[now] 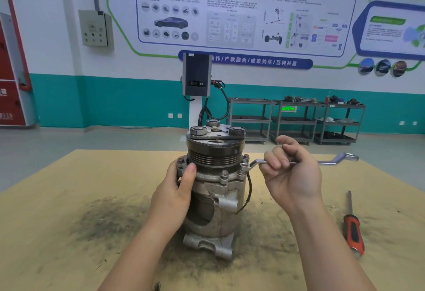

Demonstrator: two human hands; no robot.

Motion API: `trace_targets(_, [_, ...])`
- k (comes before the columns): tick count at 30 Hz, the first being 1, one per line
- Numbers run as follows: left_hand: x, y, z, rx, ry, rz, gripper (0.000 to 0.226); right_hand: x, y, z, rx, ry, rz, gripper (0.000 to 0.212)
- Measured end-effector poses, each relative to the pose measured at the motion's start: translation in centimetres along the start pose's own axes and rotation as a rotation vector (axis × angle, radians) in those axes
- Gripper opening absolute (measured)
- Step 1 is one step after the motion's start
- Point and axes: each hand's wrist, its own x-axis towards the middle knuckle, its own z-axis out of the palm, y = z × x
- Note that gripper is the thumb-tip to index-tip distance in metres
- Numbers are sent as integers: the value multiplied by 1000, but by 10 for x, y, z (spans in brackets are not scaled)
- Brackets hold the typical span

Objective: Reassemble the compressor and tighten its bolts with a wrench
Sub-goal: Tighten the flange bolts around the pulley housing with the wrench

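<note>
A grey metal compressor (213, 198) stands upright in the middle of the table, its black pulley and clutch plate on top. My left hand (177, 189) grips its left side at the flange, thumb against the pulley grooves. My right hand (292, 173) holds the shaft of a silver offset ring wrench (333, 161). The wrench's near ring end sits over a flange bolt (244, 166) on the compressor's right side; its far end points right. Other bolts (224, 174) stand around the flange.
The table (69, 198) is covered by tan board with dark grime around the compressor. A red-and-black handled screwdriver (353, 228) lies at the right. A small dark part (157, 286) lies at the near edge. Metal shelf carts (296, 120) and a charging post (197, 77) stand beyond.
</note>
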Motion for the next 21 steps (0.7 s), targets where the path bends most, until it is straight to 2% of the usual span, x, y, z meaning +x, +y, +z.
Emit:
trace_targets(6, [0,0,0,0,-3,2,67,2,1,-1,-7,-82,26,14])
trace_targets(12, [1,0,-1,17,-11,-7,69,4,4,-3,63,-30,60,14])
trace_targets(17, [2,0,-1,8,-22,-8,74,5,6,-8,224,8,179,16])
trace_targets(21, [2,0,-1,12,-26,-3,77,4,6,-4,156,7,129,15])
